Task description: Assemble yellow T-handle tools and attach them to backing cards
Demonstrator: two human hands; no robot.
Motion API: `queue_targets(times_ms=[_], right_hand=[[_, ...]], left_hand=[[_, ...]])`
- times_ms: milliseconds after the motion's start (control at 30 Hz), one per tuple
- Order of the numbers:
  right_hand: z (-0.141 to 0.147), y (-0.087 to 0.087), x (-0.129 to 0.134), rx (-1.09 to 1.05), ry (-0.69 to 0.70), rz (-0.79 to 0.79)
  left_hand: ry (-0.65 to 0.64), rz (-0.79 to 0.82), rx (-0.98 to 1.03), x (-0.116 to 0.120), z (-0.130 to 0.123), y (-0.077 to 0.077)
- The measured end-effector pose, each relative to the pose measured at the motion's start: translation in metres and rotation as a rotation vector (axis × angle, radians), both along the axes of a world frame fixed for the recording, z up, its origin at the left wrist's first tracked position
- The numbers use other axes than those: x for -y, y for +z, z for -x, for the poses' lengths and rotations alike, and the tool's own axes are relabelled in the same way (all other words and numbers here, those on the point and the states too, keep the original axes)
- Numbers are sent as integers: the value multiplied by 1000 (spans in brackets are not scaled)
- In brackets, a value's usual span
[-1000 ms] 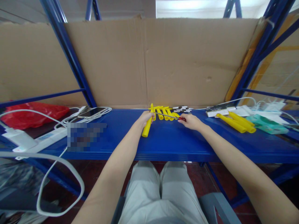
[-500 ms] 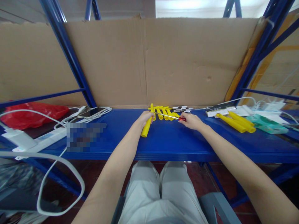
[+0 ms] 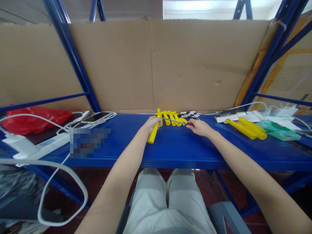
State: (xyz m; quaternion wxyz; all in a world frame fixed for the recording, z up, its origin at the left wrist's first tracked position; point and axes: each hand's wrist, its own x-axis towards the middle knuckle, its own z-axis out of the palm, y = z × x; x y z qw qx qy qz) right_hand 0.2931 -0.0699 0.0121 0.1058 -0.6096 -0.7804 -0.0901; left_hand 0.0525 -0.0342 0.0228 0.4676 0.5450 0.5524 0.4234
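Note:
My left hand (image 3: pixel 153 123) is closed around a yellow tube-like piece (image 3: pixel 152 134), whose wide end points toward me and whose narrow end points to the back. A screwdriver (image 3: pixel 175 121) with a red and dark handle lies in the grip of my right hand (image 3: pixel 197 126). Its metal shaft runs left, and the tip reaches the yellow piece just beside my left fingers. Behind and between the hands, several similar yellow pieces (image 3: pixel 173 119) lie in a slanted row. Black-and-white sticks (image 3: pixel 190 114) rest behind them.
At the right of the blue table (image 3: pixel 122 143) lie more yellow pieces (image 3: pixel 246 130), a green packet (image 3: pixel 280 130) and a black-and-white box (image 3: pixel 226 116). The left side holds a red bag (image 3: pixel 36 119), cables and a power strip (image 3: pixel 46 146). A cardboard panel (image 3: pixel 117 65) stands behind.
The screwdriver's handle looks turned a little, showing a darker side. Both hands stay in almost the same place, still holding their things.

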Motion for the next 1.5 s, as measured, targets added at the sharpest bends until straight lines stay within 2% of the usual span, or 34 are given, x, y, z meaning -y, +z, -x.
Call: queue_targets(times_ms=[300, 600, 1133, 1500], right_hand=[[-6, -7, -8, -81, 80, -55], [-5, -3, -6, -30, 24, -77], [0, 1, 1, -11, 16, -27], [-6, -4, -7, -15, 51, -78]], left_hand=[[0, -4, -9, -1, 0, -1], [2, -2, -17, 0, 0, 0], [-5, 13, -10, -2, 1, -1], [-8, -4, 3, -2, 1, -2]])
